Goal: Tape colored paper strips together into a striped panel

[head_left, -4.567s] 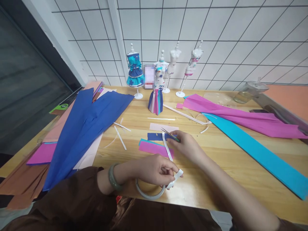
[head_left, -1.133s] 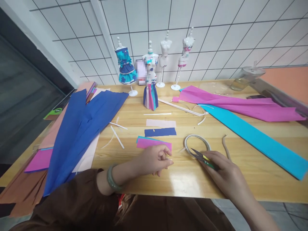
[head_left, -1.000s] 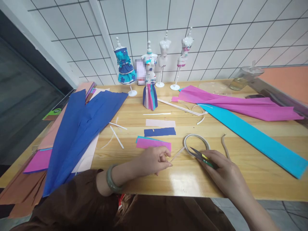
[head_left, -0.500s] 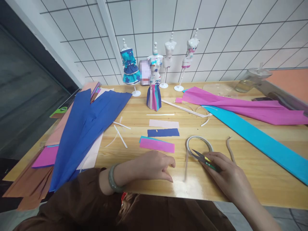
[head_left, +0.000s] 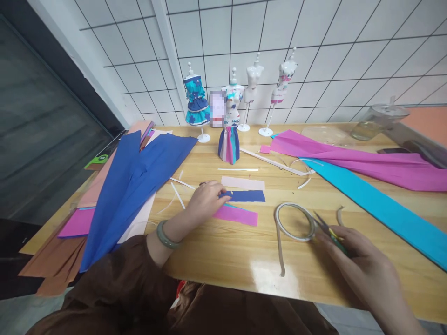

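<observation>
My left hand (head_left: 205, 201) is at the left end of a dark blue paper strip (head_left: 246, 196), its thumb and fingertips closed on that end. Just nearer to me lie a magenta strip (head_left: 238, 216) and the edge of a light blue one under it. A pale pink strip (head_left: 244, 182) lies beyond the dark blue one. In my right hand (head_left: 363, 256) are small scissors (head_left: 330, 231) with green and yellow handles, blades parted slightly and pointing up and left. A roll of tape (head_left: 295, 203) lies flat beside the scissors, its loose tail toward me.
Dress-form mannequins stand at the back, one in a striped skirt (head_left: 229, 145), another in a blue dress (head_left: 197, 100). Large blue paper (head_left: 139, 181) covers the left side; magenta (head_left: 349, 160) and turquoise sheets (head_left: 373, 202) lie right. A lidded glass cup (head_left: 370, 123) stands back right.
My left hand has moved away from me and left, onto the dark blue strip. My right hand has drawn right with the scissors, off the tape roll. The view has shifted slightly.
</observation>
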Available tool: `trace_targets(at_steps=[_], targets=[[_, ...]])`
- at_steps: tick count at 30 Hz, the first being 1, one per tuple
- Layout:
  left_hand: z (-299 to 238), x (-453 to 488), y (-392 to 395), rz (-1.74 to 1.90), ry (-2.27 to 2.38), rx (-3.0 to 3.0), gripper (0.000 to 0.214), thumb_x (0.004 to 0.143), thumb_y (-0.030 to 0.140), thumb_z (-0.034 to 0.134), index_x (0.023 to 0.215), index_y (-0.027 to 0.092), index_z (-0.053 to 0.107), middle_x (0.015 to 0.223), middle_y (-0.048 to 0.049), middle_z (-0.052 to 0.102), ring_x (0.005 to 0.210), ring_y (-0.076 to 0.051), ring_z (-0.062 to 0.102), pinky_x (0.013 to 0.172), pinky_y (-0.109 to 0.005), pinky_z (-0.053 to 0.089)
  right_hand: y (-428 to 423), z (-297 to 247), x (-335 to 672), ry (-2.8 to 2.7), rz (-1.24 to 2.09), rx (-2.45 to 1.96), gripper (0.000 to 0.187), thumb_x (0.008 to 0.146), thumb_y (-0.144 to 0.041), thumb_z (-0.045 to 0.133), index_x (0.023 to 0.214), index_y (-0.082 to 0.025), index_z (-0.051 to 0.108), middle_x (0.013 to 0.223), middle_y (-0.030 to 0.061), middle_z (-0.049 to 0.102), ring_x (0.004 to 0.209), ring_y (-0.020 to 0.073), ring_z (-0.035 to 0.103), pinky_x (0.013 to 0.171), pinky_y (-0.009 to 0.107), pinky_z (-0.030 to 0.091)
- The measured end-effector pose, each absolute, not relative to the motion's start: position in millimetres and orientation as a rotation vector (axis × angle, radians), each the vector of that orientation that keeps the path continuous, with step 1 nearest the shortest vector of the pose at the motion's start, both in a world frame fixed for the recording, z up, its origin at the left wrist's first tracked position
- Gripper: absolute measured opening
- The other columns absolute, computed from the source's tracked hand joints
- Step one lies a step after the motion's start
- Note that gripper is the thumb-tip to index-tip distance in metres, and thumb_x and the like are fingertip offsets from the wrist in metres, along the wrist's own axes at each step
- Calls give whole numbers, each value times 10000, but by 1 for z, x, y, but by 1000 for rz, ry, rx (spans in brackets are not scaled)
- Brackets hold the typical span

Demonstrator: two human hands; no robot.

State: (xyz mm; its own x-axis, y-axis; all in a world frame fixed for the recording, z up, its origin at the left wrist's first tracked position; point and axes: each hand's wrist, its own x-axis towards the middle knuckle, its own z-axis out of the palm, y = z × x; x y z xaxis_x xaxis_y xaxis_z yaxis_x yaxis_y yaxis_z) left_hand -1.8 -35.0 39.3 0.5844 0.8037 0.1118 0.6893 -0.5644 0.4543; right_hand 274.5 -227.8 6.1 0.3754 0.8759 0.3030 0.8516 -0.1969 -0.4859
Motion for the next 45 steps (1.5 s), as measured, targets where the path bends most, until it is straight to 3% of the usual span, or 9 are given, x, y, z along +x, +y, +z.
trace_targets(at_steps=[5,10,14,18,23,27,36,45], targets=[[31,-7,-25,406,1349,2439,236,759,336,596,905,155,637,908,-77,613,877,-215,559,785,-321,416,-218,17,294,-1587,-103,-2386,337,869,-445,380,1018,-201,558,931,147,614,764,266,629,543,328,469],[28,-8,-21,399,1293,2408,131,747,290,602,790,173,643,842,-56,602,843,-204,562,750,-311,421,-207,17,298,-1713,-200,-2476,283,890,-363,323,965,-199,541,845,139,591,656,243,621,447,295,407],[27,-6,-22,452,1246,2377,79,740,228,585,698,171,620,801,-43,596,807,-185,558,720,-294,416,-204,12,301,-1894,-417,-2369,268,872,-296,372,968,-146,573,771,144,606,733,282,602,580,352,445],[26,-5,-23,535,1200,2275,66,743,223,563,717,173,598,751,-16,602,715,-148,554,638,-253,417,-207,8,300,-1887,-592,-2187,341,852,-278,437,1138,-125,542,960,172,618,907,324,575,741,432,446],[25,-2,-28,645,1141,2095,72,734,209,562,800,181,559,693,23,576,610,-103,518,564,-210,403,-219,10,278,-1977,-345,-1732,308,842,-243,487,1134,-153,534,1093,149,575,961,271,559,798,401,460],[26,1,-33,745,1061,1972,220,716,176,576,933,183,536,749,26,575,626,-84,527,594,-194,421,-223,11,256,-2038,-166,-1607,278,838,-202,513,1113,-174,545,1068,124,579,971,230,555,798,363,461],[30,6,-42,776,975,1882,403,728,176,578,1127,169,525,768,7,580,651,-86,533,624,-199,430,-208,2,243,-2002,-215,-1749,151,837,-280,546,901,-184,643,866,62,670,806,195,592,730,339,407],[18,13,-55,675,906,1655,437,694,164,610,1122,161,525,747,19,542,566,-50,514,532,-171,425,-197,8,211,-1849,-135,-1840,235,865,-340,482,849,-170,643,794,54,668,718,181,595,679,319,355]])
